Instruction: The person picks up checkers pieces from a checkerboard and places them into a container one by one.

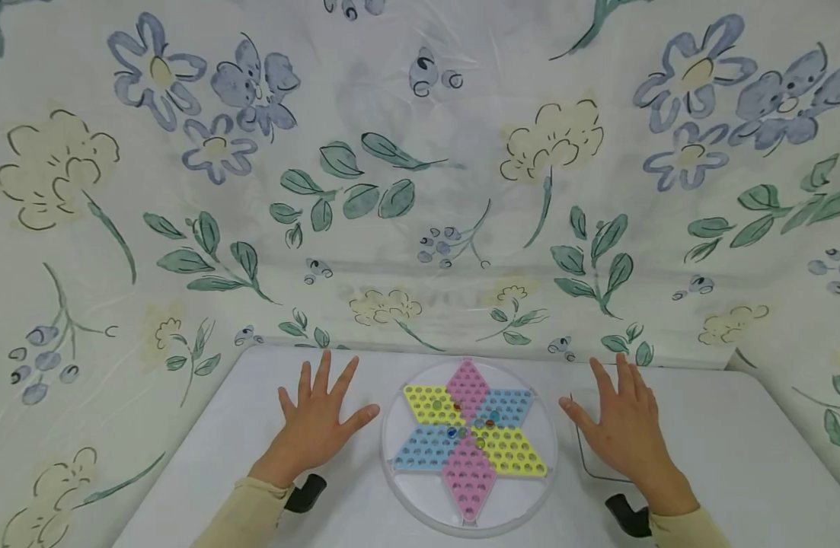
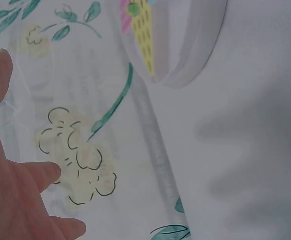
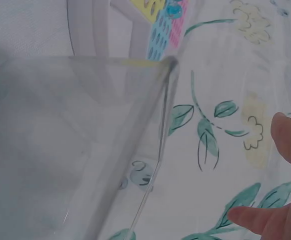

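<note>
A round white Chinese checkers board (image 1: 469,487) with a pink, yellow and blue star lies on the table. Several glass marbles sit in its holes, mostly around the centre, among them a blue marble (image 1: 494,416) and a green marble (image 1: 436,406). To the left of the board, my left hand (image 1: 317,430) is spread with straight fingers and holds nothing. On the other side, my right hand (image 1: 625,430) is likewise spread, holding nothing. Beneath and beside it stands a clear transparent box (image 3: 85,150), whose dark-edged rim shows partly behind the hand in the head view.
The white table (image 1: 351,502) ends at a back edge just beyond the board. Behind and to the sides hangs a floral-patterned cloth (image 1: 420,228). Black wrist mounts (image 1: 306,493) sit below both hands.
</note>
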A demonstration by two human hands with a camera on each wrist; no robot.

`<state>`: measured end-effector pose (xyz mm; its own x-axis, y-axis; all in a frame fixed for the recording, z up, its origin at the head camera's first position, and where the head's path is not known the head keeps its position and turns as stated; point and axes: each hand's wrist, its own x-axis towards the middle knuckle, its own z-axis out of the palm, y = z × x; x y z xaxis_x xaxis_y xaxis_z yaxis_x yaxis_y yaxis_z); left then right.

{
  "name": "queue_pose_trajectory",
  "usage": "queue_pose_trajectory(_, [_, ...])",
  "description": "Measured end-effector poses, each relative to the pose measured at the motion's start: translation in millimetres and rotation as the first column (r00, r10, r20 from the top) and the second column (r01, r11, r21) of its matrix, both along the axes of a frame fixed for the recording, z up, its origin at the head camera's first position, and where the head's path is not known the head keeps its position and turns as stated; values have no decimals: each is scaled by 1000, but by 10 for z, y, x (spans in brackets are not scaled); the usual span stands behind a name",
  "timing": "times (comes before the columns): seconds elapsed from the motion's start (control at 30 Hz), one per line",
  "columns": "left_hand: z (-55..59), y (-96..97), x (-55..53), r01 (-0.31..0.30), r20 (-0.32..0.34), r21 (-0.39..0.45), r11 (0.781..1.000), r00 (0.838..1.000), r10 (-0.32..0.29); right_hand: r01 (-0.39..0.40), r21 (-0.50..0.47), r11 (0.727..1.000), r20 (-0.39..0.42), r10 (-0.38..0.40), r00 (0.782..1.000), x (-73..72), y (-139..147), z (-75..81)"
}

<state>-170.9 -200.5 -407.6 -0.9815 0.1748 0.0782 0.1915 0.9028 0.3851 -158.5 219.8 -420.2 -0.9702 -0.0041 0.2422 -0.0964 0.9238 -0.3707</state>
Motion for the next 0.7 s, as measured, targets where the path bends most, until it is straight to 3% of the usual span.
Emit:
queue_pose_trajectory(0.33, [-74,48,-13,8,-18,30,1000,1000,-7,-28,-22,999,-30,27,999,-10,-94,-12])
queue_pose_trajectory(0.7, [-173,112,35,-5,37,66,998,999,2,-73,-67,995,-63,68,996,-11,-301,-86])
